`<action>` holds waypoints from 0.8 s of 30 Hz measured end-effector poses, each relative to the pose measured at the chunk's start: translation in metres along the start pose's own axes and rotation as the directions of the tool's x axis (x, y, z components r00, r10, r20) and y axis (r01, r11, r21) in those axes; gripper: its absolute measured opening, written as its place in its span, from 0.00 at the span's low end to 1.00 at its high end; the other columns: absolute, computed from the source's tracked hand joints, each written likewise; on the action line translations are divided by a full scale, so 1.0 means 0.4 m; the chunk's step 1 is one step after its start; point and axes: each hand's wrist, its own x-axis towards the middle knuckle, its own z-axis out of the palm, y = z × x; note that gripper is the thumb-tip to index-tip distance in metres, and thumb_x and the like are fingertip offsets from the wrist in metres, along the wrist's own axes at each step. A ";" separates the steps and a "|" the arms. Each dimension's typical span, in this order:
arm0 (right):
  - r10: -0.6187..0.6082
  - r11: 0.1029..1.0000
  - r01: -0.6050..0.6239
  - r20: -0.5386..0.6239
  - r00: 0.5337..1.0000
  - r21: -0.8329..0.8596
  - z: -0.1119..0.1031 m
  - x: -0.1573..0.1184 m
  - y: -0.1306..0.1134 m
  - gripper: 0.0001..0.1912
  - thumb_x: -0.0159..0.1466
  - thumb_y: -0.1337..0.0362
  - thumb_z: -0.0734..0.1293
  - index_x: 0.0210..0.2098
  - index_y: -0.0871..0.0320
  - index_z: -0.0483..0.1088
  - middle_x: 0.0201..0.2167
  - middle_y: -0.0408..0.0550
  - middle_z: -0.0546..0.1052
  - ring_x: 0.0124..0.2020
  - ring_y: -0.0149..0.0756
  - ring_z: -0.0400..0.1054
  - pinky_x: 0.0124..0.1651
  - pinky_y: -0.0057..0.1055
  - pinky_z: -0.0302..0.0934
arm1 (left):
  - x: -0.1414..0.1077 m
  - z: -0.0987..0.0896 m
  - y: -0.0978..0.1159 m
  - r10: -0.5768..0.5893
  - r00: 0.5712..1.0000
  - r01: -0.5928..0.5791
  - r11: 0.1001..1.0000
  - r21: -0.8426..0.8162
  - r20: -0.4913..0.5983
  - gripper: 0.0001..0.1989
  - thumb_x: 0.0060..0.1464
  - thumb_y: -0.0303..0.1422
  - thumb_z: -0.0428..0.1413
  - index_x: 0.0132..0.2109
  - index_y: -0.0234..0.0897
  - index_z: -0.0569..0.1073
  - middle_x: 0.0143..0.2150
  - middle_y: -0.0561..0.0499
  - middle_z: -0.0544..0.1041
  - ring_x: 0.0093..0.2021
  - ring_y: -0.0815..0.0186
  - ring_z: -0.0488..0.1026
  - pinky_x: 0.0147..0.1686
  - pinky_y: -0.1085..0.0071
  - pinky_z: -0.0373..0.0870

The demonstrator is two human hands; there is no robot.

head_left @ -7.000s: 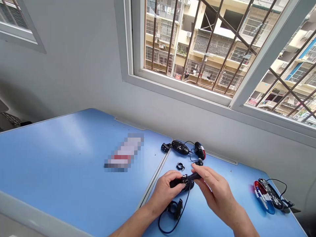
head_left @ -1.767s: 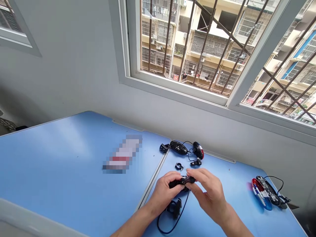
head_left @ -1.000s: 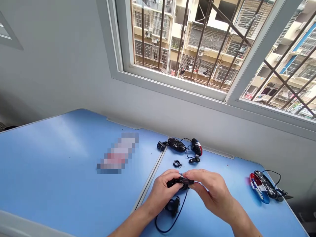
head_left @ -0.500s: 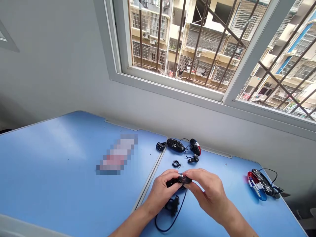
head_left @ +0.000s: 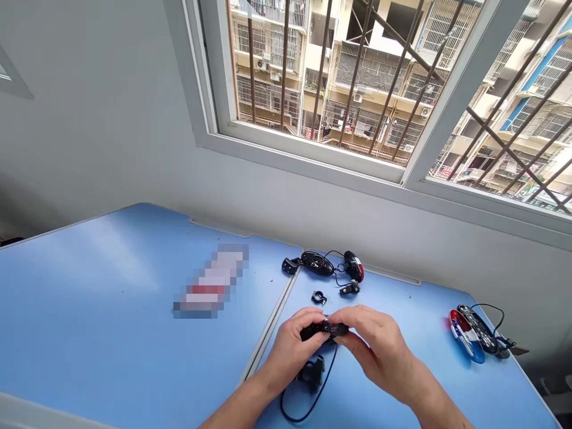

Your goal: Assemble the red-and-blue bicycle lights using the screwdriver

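My left hand (head_left: 295,338) and my right hand (head_left: 379,338) meet over the right-hand table, both with fingers closed on a small black plastic part (head_left: 325,328). The left fingers pinch its left side, the right thumb and fingers its right end. Much of the part is hidden by the fingers. Below the hands lies a black clamp bracket (head_left: 316,372), partly behind my left wrist. A thin black cable (head_left: 298,420) loops around it and up toward the hands. Just beyond the fingers sits a small black ring clamp (head_left: 319,297).
Farther back are a black oval device (head_left: 317,263), a black-and-red unit (head_left: 354,266) and a small black bracket (head_left: 350,289), linked by wires. A red, white and blue shell (head_left: 467,336) lies at right beside a black cabled piece (head_left: 479,329). A blurred flat item (head_left: 212,280) rests left.
Both hands stay in nearly the same place on the black part, with only a slight shift of the right hand and fingers. The view has moved a little.
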 end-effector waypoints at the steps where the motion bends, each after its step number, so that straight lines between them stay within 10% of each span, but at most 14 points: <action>1: -0.002 1.000 0.002 -0.007 1.000 -0.008 0.001 0.000 -0.002 0.14 0.66 0.74 0.61 0.50 0.56 0.65 0.36 0.48 0.78 0.35 0.32 0.72 0.38 0.27 0.68 | 0.001 0.000 0.000 0.002 1.000 -0.002 1.000 0.002 0.000 0.07 0.47 0.31 0.55 0.33 0.40 0.77 0.41 0.48 0.77 0.46 0.58 0.73 0.50 0.64 0.68; 24: 0.032 0.965 -0.093 -0.243 0.969 -0.244 0.055 -0.033 -0.010 0.07 0.67 0.69 0.60 0.44 0.56 0.66 0.30 0.47 0.78 0.25 0.32 0.71 0.28 0.26 0.67 | 0.002 0.008 0.002 0.063 0.997 -0.062 0.998 0.020 -0.045 0.07 0.48 0.30 0.56 0.34 0.40 0.79 0.42 0.49 0.79 0.45 0.59 0.75 0.50 0.65 0.70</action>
